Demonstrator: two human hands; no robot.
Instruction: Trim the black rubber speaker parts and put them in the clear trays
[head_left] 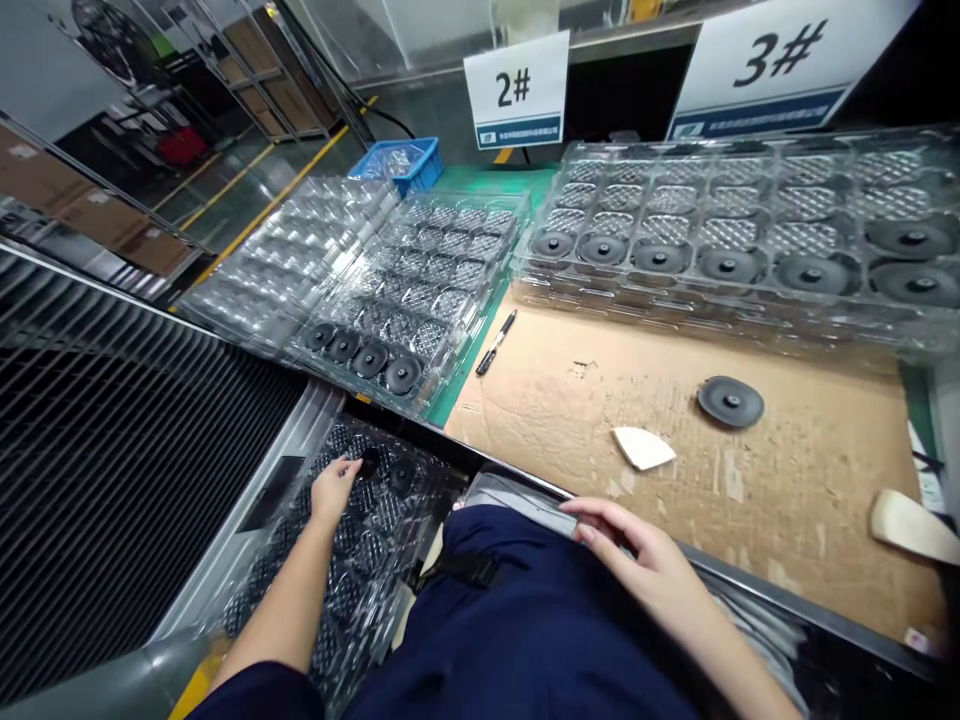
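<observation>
1. Holds the right hand [637, 552] before the body, by the near edge of the surface [540, 400], with a loosely spread grip and nothing to be seen in it.
2. Reaches down with the left hand [332, 490] to the low tray [388, 512], with the grip drawn together at the rim of a black disc [370, 462]; cannot tell whether pinching or only touching it.
3. Shows another disc [403, 476] in the pocket beside it. Could be barely filled or nearly emptied, judging by those two; cannot tell which, with the arm hiding part of the low tray.
4. On the surface, has a pale block [911, 527] at the right, then a white wedge [643, 448], then a loose disc [731, 402] outside any tray, seemingly not dealt with; farther off, a pen [496, 343].
5. Beyond, in the left tray [418, 294], carries four discs across the nearest row: that row looks done, the rows behind not.
6. In the right tray [667, 200], carries six discs along the front row and one more behind, at the right end. Looks early on in both trays.
7. Farthest, past the left tray, includes a blue bin [429, 170].
</observation>
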